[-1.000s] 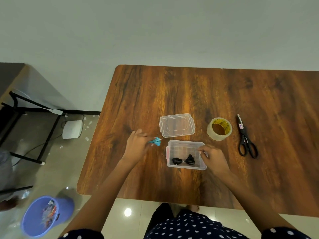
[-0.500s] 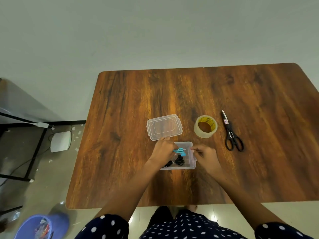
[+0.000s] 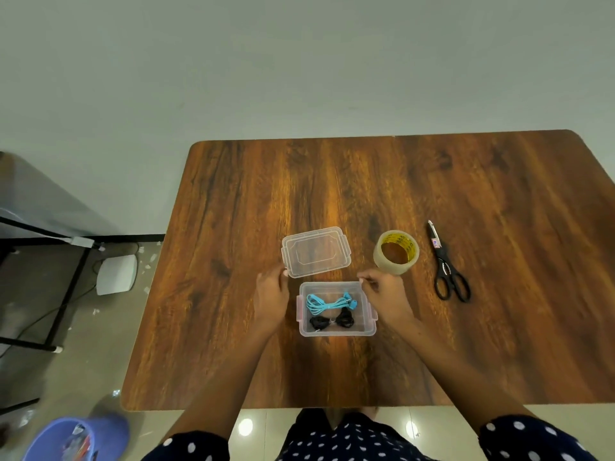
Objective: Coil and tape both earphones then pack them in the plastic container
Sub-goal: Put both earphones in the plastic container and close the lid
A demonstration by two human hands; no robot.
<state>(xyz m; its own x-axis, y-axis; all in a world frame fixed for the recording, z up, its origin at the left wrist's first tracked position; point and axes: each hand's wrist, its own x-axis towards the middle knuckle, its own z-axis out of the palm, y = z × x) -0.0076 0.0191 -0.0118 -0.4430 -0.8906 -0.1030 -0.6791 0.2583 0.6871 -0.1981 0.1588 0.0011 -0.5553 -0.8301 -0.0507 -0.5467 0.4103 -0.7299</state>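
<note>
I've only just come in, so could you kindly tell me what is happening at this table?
A person is packing earphones. The blue earphones and the black earphones both lie coiled inside the open plastic container. The left hand is beside the container, its fingers at the corner of the lid, which lies on the table just beyond. The right hand is at the container's far right corner. The tape roll and scissors lie unused.

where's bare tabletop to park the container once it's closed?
Free: the far half of the table beyond the lid, and the left strip. Crowded: lid, container, tape roll, scissors, both hands.
</note>
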